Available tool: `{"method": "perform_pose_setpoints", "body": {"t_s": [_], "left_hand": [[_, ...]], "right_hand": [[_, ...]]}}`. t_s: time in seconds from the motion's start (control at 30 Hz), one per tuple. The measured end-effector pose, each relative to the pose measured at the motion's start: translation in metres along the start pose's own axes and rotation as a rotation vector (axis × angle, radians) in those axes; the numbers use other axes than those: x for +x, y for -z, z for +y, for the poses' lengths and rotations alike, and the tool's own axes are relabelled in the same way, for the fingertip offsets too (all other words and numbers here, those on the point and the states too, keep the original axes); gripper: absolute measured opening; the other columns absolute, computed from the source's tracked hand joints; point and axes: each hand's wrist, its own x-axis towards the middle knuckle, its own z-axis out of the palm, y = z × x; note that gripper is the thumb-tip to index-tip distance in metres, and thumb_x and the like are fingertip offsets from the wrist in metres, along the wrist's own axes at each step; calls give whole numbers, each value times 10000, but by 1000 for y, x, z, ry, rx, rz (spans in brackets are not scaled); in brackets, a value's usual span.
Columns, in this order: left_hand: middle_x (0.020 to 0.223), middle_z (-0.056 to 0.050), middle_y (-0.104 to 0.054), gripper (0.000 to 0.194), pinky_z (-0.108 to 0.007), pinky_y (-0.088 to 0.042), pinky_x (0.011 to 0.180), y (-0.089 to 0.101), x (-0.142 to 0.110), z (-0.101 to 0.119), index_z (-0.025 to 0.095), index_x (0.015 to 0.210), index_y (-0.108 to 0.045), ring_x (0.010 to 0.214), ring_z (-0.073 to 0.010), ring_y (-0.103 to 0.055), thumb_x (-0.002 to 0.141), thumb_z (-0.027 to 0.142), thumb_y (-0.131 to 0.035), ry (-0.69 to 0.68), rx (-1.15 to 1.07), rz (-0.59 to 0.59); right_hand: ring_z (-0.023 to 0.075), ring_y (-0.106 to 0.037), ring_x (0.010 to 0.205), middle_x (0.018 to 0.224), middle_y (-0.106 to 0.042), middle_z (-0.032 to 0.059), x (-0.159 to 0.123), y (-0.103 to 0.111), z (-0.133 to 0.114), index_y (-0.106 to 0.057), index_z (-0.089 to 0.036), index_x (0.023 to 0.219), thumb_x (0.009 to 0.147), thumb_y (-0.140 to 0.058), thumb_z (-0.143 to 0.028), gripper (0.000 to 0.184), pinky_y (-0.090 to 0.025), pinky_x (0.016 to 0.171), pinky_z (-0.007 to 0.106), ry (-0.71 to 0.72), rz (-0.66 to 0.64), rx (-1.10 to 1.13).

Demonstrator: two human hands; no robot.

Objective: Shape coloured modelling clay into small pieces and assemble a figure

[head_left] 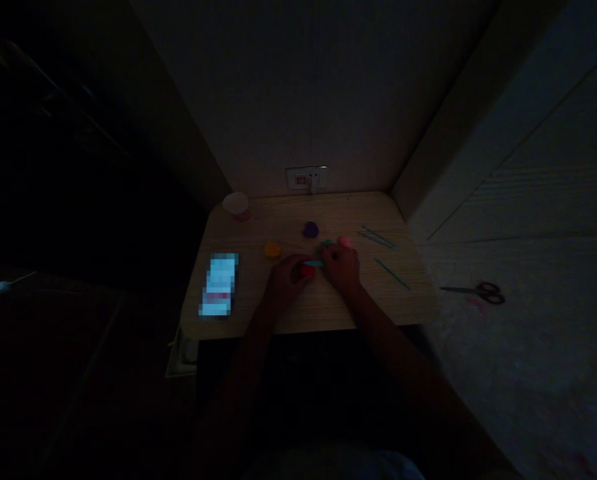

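Observation:
The room is dim. On a small wooden table (328, 307) my left hand (284, 279) and my right hand (341, 267) meet at the middle. Between them sits a small red lump (307, 270) with a thin teal stick (314, 263) across it. My left hand's fingers curl round the red lump. My right hand is closed on the teal stick's end. A green lump (326, 243) and a pink lump (345, 241) lie just beyond my right hand.
A purple lump (310, 230) and an orange lump (272, 250) lie further back. A lit phone (219, 285) rests at the left. More teal sticks (378, 237) lie at the right, a small tub (236, 205) at the back left, scissors (478, 291) on the bed.

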Motion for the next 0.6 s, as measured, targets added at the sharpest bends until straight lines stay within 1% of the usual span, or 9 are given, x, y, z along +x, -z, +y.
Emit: {"method": "perform_pose_setpoints", "body": {"t_s": [0.1,0.2,0.27,0.4,0.5,0.6], "left_hand": [[1161,-82,-759,335,-408,-588,973,0,0,0,212,1179,-687,1058,-245,-731,853,196,-762,-2,-44,1],[1114,-78,-739,288,-398,-586,937,0,1,1,211,1138,-673,1025,-238,-718,862,208,-754,-47,-18,28],[1088,-75,-719,276,-390,-579,921,0,2,2,208,1123,-660,1017,-235,-703,862,199,-748,-88,15,25],[1077,-71,-692,267,-387,-568,914,-1,3,2,211,1128,-637,1003,-231,-683,876,185,-721,-122,48,-6],[1082,-70,-696,303,-406,-563,939,-2,2,1,213,1148,-626,1009,-237,-678,865,188,-732,-102,63,15],[1100,-76,-715,329,-422,-559,971,-3,1,-1,209,1157,-629,1032,-241,-686,852,190,-750,-80,72,33]], "right_hand": [[149,-507,572,544,-548,-25,0,0,1,-540,-225,556,952,-552,-412,438,-339,608,274,8,10,55],[154,-515,581,552,-556,-19,0,0,0,-538,-226,554,944,-561,-391,424,-322,599,276,10,5,6],[156,-521,585,568,-581,-9,0,1,-2,-551,-222,563,947,-570,-387,418,-307,592,278,10,-18,-55],[163,-563,623,634,-662,18,-1,1,-6,-629,-214,620,968,-580,-396,396,-298,597,279,10,-76,-180],[176,-590,662,709,-724,35,-1,1,-9,-703,-221,686,967,-585,-386,346,-290,598,284,12,-114,-275],[189,-619,692,755,-755,51,-1,0,-10,-745,-226,734,961,-589,-371,312,-312,607,286,6,-128,-324]]}}
